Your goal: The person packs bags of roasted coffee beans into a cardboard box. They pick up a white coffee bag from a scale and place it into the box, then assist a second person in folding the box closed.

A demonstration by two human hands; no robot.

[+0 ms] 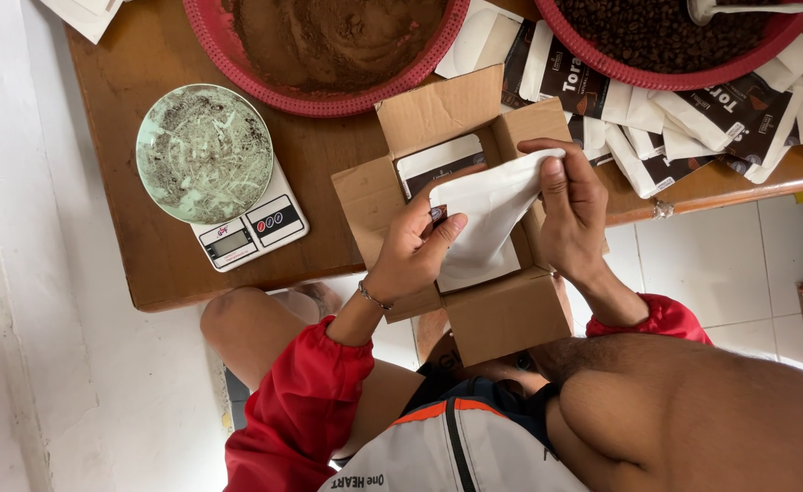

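White pouch held over an open cardboard box

At the centre of the frame both hands grip a flat white pouch (485, 219), matte and paper-like, slightly creased, with a squared lower end resting inside an open brown cardboard box (502, 314). The left hand (412, 244) pinches the pouch's left edge, thumb laid across the front and fingers curled behind. The right hand (573, 211) pinches the upper right corner between thumb and fingertips, so the pouch slants up towards that corner. The box has rough, raw-edged flaps folded outward, and a second pouch (438, 162) with a dark panel lies flat inside it at the upper left. A thin bracelet (374, 297) circles the left wrist, and both arms wear glossy red sleeves (303, 401).

In the upper left, a digital kitchen scale (254, 228), white and plastic, carries a round pale green plate (205, 153) smeared with brown powder. Along the top edge sit two red woven plastic baskets: one (228, 50) holds fine brown ground powder, the other (593, 50) dark beans. A heap of white-and-black pouches (693, 123) spreads beneath the right basket on the worn wooden table (146, 228)
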